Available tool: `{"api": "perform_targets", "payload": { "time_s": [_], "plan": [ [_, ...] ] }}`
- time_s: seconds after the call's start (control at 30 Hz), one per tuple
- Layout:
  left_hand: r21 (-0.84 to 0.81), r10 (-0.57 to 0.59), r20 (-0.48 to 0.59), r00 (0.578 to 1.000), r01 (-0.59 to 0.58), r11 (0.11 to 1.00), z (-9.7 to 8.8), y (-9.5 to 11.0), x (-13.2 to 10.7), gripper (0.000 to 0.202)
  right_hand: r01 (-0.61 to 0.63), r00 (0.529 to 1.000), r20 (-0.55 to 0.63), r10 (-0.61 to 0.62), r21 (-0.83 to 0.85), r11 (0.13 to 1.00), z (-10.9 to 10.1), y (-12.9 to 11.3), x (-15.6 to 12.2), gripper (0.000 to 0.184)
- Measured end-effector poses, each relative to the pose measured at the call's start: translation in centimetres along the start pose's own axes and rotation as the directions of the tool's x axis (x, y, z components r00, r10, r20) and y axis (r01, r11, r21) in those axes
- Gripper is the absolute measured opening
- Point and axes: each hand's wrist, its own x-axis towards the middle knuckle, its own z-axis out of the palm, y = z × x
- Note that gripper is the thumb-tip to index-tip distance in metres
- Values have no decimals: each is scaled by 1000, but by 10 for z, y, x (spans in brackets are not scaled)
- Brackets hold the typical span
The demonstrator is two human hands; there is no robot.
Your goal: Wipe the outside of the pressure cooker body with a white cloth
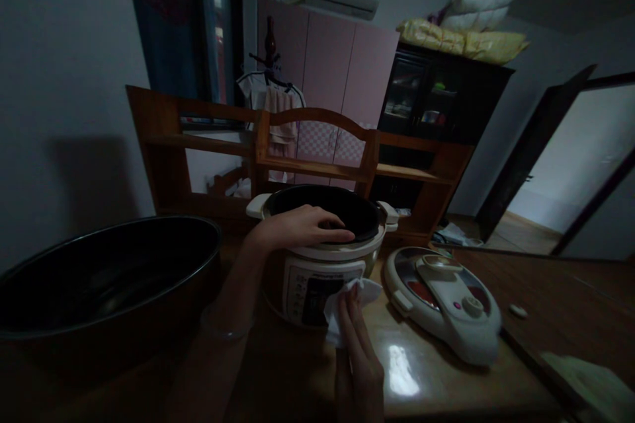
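Note:
A cream-coloured electric pressure cooker (325, 252) stands on the table without its lid, its dark inner pot (322, 201) showing. My left hand (302, 226) is hooked over the cooker's near rim, fingers over the inside and thumb along the edge. In my right hand (358, 350) is a white tissue (335, 317), pressed by the fingers against the lower right of the control panel (317, 291). To the right, the cooker's lid (446, 297) lies on the tabletop, its handle and valve knob facing up.
A large dark pot (198, 277) stands close on the left. Behind the cooker rises a wooden shelf rack (317, 168) along the glossy table (426, 383). On the right are a lower brown surface (560, 291) and a small white object (518, 311).

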Motion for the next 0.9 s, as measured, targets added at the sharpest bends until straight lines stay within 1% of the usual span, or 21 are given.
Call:
{"api": "perform_targets", "payload": {
  "time_s": [0.17, 0.33, 0.47, 0.57, 0.63, 0.7, 0.73, 0.8, 0.9],
  "plan": [
    [-2, 5, -2, 1000, -5, 1000, 0, 0, 0, 59, -9, 999, 51, 7, 36, 999, -2, 9, -16, 61],
    [-16, -1, 11, 1000, 1, 1000, -1, 3, -1, 63, -61, 997, 44, 59, 44, 997, 0, 13, -25, 58],
    [-12, -1, 4, 1000, 1, 1000, -1, 3, -1, 62, -94, 995, 29, 92, 60, 994, -2, 11, -27, 54],
    [-9, 7, 0, 1000, -7, 1000, -1, 2, -1, 62, -123, 992, -30, 126, 77, 989, -13, 2, -16, 54],
    [-12, 15, 4, 1000, -15, 1000, -1, 2, -1, 62, -133, 986, -89, 139, 77, 988, -25, -5, -1, 54],
    [-21, 19, 12, 1000, -19, 1000, -2, 2, -1, 62, -123, 984, -117, 131, 78, 989, -34, -10, 16, 54],
    [-23, 18, 13, 1000, -18, 1000, -2, 2, -1, 62, -108, 986, -115, 117, 78, 991, -36, -13, 25, 54],
    [-23, 12, 10, 1000, -12, 1000, -2, 2, -1, 63, -55, 995, -74, 60, 68, 996, -35, -15, 37, 54],
    [-14, 7, 7, 1000, -7, 1000, -2, 2, 0, 64, 2, 1000, -11, -1, 36, 999, -23, -15, 41, 57]
  ]
}}
